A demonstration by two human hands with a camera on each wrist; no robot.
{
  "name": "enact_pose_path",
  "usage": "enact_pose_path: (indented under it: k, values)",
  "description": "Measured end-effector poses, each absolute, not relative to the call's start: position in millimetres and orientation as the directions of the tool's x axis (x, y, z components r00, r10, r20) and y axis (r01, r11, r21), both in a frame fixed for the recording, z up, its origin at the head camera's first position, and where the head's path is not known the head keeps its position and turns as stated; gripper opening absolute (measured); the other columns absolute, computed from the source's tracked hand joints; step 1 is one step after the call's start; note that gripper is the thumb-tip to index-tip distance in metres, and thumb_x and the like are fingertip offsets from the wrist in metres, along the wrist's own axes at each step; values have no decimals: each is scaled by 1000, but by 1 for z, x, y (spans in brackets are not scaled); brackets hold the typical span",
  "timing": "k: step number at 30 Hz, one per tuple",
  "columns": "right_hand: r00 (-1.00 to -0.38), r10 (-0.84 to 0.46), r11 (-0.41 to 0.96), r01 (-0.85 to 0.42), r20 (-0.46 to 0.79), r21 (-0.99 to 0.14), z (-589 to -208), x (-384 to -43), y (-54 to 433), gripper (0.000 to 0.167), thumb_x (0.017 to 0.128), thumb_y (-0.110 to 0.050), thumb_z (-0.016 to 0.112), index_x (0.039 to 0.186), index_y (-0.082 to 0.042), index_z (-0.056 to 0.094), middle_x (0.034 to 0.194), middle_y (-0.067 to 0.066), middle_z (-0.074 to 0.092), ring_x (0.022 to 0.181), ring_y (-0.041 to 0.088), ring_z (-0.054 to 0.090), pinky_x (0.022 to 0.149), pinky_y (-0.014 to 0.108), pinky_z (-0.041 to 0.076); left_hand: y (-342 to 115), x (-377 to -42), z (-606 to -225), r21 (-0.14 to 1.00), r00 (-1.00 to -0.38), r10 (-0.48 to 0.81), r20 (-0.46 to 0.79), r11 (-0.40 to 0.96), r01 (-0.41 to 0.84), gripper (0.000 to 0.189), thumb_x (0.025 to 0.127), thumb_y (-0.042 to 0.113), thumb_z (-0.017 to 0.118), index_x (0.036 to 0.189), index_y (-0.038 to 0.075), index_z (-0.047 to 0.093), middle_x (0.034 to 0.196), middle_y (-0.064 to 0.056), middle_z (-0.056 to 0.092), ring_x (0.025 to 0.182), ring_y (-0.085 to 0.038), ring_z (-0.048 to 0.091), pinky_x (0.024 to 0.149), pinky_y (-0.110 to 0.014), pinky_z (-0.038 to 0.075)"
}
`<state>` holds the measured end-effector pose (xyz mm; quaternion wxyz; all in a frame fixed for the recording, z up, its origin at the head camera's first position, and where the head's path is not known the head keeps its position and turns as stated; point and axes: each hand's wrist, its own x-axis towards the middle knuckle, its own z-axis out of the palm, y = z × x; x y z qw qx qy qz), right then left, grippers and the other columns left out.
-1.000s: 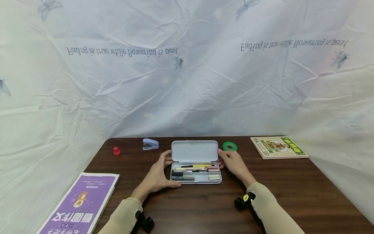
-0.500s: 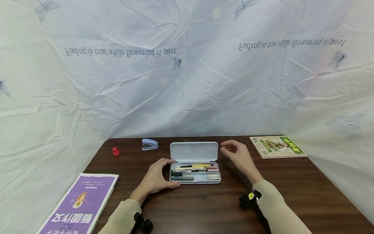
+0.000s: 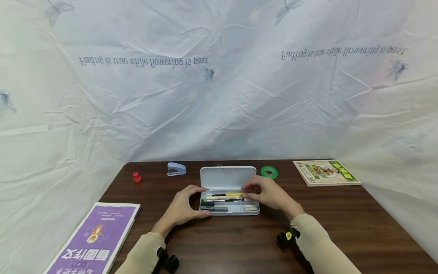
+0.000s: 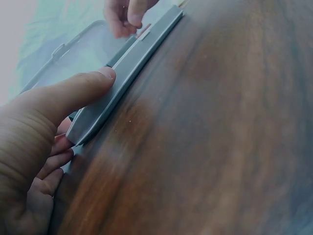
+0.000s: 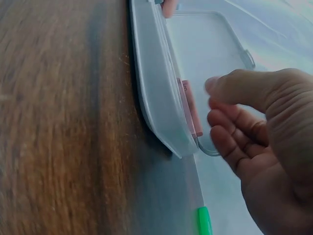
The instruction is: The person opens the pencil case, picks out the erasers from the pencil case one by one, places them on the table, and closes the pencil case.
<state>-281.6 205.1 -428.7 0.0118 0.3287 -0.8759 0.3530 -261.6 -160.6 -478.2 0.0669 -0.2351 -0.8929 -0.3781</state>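
A pale grey pencil case (image 3: 234,207) lies on the table with its lid (image 3: 226,176) raised. Pens (image 3: 222,197), a dark marker (image 3: 214,209) and a white eraser (image 3: 251,207) lie inside. My left hand (image 3: 181,207) grips the case's left end, its thumb against the front wall in the left wrist view. Above the case's right end hovers my right hand (image 3: 268,192), fingers loosely bent. In the right wrist view these fingers hold nothing visible and are just apart from a pink item (image 5: 190,105) in the case. The head view partly hides that item behind the hand.
Behind the case on the table (image 3: 236,247) are a blue stapler (image 3: 176,168) and a green tape roll (image 3: 264,172). A small red object (image 3: 136,177) stands at the left, above a purple book (image 3: 96,236). Another book (image 3: 326,172) lies back right.
My right hand left the case's right edge, moved over beside the tape roll, then came left and down over the open case. The left hand stays on the case. The tape roll is uncovered again.
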Motion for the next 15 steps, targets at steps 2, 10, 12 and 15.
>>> enact_pose_path:
  k: [2,10,12,15]
  values:
    - [-779,-584,554,-588,228,-589,-429,-281,204,19,101,-7,83,120,-13,83,110,0,74,93,10,66,80,31,59,-161,-262,-479,649,-881,368,297,599,469,83,78,59,100,146,22,73,144,4,69,141,-26,63,120,-58,48]
    - [-767,-608,595,-611,205,-522,-429,-279,203,16,105,-8,79,119,-12,84,109,-5,72,90,5,61,76,28,56,-160,-262,-479,644,-883,364,298,606,467,82,77,60,100,146,23,73,143,5,70,141,-26,63,120,-58,48]
    - [-771,-603,599,-607,205,-522,-429,-279,202,16,105,-7,78,119,-12,84,109,-5,73,90,5,62,76,28,57,-160,-262,-479,645,-883,362,297,606,466,82,77,61,100,145,23,73,143,6,70,141,-25,63,120,-58,48]
    - [-780,-587,594,-598,218,-539,-431,-279,202,16,104,-5,79,116,-14,84,107,-5,73,90,6,63,77,28,57,-160,-262,-479,646,-883,361,299,604,466,83,76,60,101,145,23,74,142,6,70,141,-25,63,120,-57,48]
